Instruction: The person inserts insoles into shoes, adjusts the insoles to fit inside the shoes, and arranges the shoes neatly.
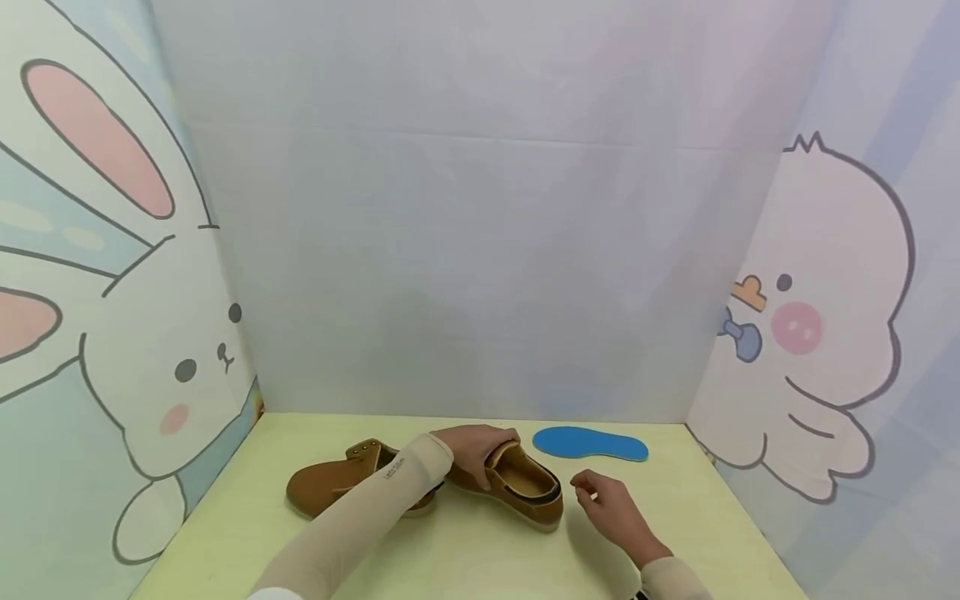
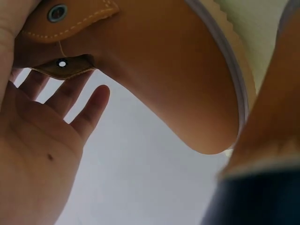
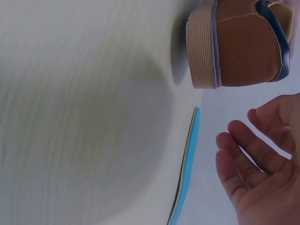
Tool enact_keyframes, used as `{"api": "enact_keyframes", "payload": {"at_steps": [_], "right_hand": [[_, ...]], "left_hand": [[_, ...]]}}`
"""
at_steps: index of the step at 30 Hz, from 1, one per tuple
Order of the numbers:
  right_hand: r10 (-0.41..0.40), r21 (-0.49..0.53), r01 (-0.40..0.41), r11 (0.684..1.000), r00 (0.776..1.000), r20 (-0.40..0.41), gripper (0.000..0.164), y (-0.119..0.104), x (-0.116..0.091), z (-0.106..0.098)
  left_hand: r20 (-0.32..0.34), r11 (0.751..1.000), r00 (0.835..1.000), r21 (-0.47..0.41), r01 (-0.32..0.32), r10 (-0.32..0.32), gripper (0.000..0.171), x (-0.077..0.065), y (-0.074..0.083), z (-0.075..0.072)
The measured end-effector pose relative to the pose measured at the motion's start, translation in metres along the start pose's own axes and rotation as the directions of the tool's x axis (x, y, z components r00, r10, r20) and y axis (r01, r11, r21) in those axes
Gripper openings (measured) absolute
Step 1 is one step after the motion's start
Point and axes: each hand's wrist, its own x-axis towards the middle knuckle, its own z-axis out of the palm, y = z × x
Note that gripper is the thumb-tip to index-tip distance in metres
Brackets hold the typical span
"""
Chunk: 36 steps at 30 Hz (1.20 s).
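My left hand point(image 1: 472, 450) grips a brown lace-less shoe point(image 1: 517, 502) by the upper, near the front of its opening. In the left wrist view its fingers reach round the eyelet flap point(image 2: 75, 18), while the thumb is out of sight there. The shoe's heel points right, and a shadow beside the sole in the right wrist view suggests the heel is slightly raised. Just right of the heel, my right hand point(image 1: 611, 510) hovers with loosely bent fingers, holding nothing. A blue insole point(image 1: 588, 442) lies flat on the table behind that hand.
A second brown shoe point(image 1: 322, 487) sits at the left of the pale yellow table point(image 1: 480, 567), partly covered by my left forearm. A plain pale curtain point(image 1: 480, 250) closes off the back, with cartoon-printed sheets at both sides.
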Motion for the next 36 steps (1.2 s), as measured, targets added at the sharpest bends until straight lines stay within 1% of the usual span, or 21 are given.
{"api": "enact_keyframes", "payload": {"at_steps": [2,5,9,11,14,16,18,20,21,24,26,28,30,32,36], "right_hand": [[-0.018,0.005,0.018,1.0,1.0,0.007,0.013,-0.001,0.0,0.003],[-0.024,0.007,0.024,1.0,1.0,0.017,0.013,-0.001,0.001,0.007],[-0.026,0.003,0.026,1.0,1.0,0.013,0.013,-0.002,0.002,0.01],[-0.025,0.006,0.025,1.0,1.0,0.01,0.013,-0.003,0.002,0.011],[-0.029,0.015,0.029,0.999,1.0,0.012,0.011,-0.005,0.002,0.014],[-0.024,0.039,0.023,0.999,0.999,0.037,0.011,-0.008,0.003,0.015],[-0.024,0.074,0.019,0.997,0.997,0.078,0.02,-0.012,0.005,0.017],[-0.02,0.108,0.007,0.994,0.992,0.127,0.037,-0.016,0.006,0.018],[-0.016,0.128,-0.004,0.992,0.988,0.153,0.047,-0.018,0.007,0.018],[-0.002,0.134,-0.025,0.991,0.98,0.2,0.072,-0.021,0.008,0.019],[0.005,0.111,-0.03,0.993,0.976,0.218,0.083,-0.022,0.008,0.02],[0.005,0.084,-0.024,0.996,0.974,0.227,0.089,-0.022,0.009,0.022],[-0.002,0.065,-0.014,0.998,0.974,0.229,0.093,-0.022,0.009,0.024],[-0.011,0.053,0.0,0.999,0.976,0.217,0.092,-0.022,0.009,0.025],[-0.047,0.056,0.037,0.998,0.982,0.183,0.083,-0.023,0.012,0.027]], "left_hand": [[0.005,1.0,1.0,-0.011,0.004,-0.004,0.077,-0.004,-0.003,0.005],[0.016,0.999,1.0,-0.042,0.018,-0.017,0.078,-0.008,-0.006,0.008],[0.027,0.996,0.998,-0.069,0.05,-0.048,0.08,-0.009,-0.006,0.007],[0.032,0.996,0.998,-0.065,0.063,-0.061,0.083,-0.009,-0.004,0.005],[0.039,0.995,0.995,-0.047,0.093,-0.091,0.092,-0.012,-0.001,0.003],[0.05,0.99,0.989,-0.04,0.138,-0.136,0.102,-0.017,0.003,0.002],[0.055,0.979,0.979,-0.038,0.198,-0.196,0.113,-0.023,0.008,0.001],[0.055,0.965,0.965,-0.043,0.259,-0.257,0.12,-0.03,0.015,-0.001],[0.05,0.957,0.958,-0.048,0.284,-0.282,0.12,-0.033,0.018,-0.002],[0.013,0.941,0.943,-0.062,0.333,-0.333,0.11,-0.04,0.03,-0.004],[-0.012,0.931,0.933,-0.07,0.357,-0.359,0.098,-0.043,0.038,-0.003],[-0.04,0.928,0.928,-0.071,0.366,-0.37,0.084,-0.047,0.044,0.001],[-0.066,0.927,0.926,-0.07,0.368,-0.373,0.073,-0.049,0.049,0.006],[-0.084,0.928,0.924,-0.061,0.368,-0.372,0.065,-0.052,0.053,0.012],[-0.116,0.927,0.92,-0.085,0.367,-0.375,0.063,-0.057,0.054,0.021]]}}
